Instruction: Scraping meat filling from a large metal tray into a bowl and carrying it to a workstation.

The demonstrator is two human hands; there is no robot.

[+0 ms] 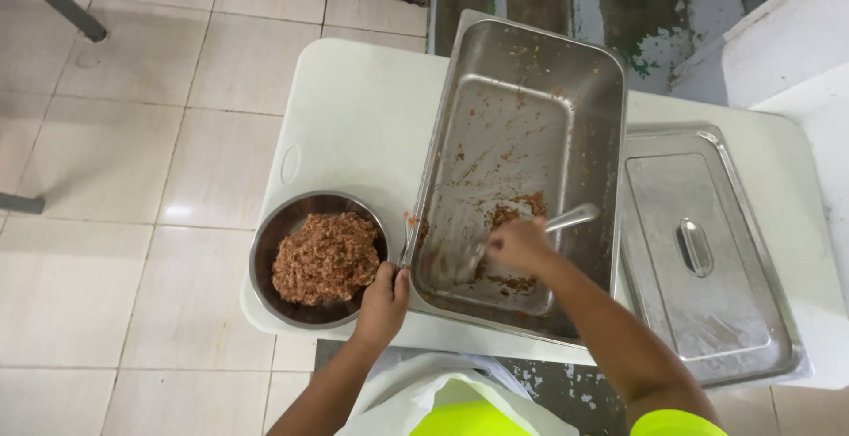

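My right hand [520, 246] is down inside the deep steel pan [522, 171], fingers closed around the handle of a metal spoon [495, 246]. The spoon's broad end lies blurred against the pan floor, on the side nearest the round bowl, and its handle sticks out past my knuckles toward the pan's far wall. The pan is nearly scraped out: only smears and a few clumps of brown minced mixture [522, 210] cling to its floor, thickest just around my hand.

My left hand [382, 303] is closed on the pan's near-left corner, thumb over the rim, right where the pan meets the round steel bowl [265, 255]. That bowl sits just left of the pan, touching or almost touching it, and holds a heap of the same brown mixture [325, 257].

On the pan's right side a flat steel lid [707, 250] with a recessed handle lies on the white table [354, 118]. Below the pan's near edge, at my waist, there is a white plastic bag [424, 383]. Left of the table, tiled floor [133, 179] spreads out.
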